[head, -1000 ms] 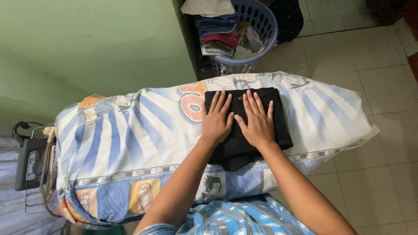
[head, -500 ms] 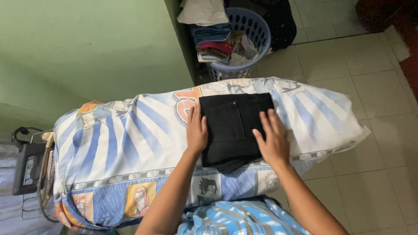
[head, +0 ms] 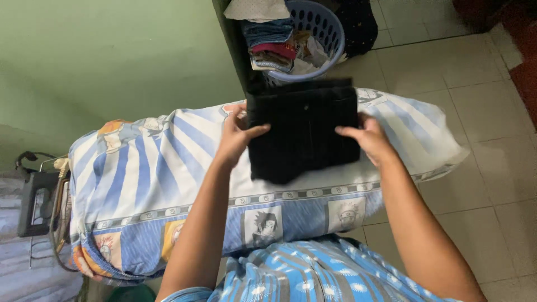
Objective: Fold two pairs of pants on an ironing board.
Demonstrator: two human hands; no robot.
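Observation:
A folded black garment (head: 305,131) is lifted a little above the ironing board, held between both my hands. My left hand (head: 235,137) grips its left edge, thumb on top. My right hand (head: 366,140) grips its right edge the same way. The board under it wears a blue-and-white striped cover with cartoon pictures (head: 156,168). The garment's far edge reaches past the board toward the laundry basket.
A pale blue laundry basket (head: 330,33) with folded clothes (head: 271,45) stands on the tiled floor beyond the board. A dark iron (head: 36,196) with its cord rests at the board's left end. A green wall is on the left, beige tiles on the right.
My hands went from pressing flat on the garment to its two side edges, then took hold and raised it off the board, toward the basket.

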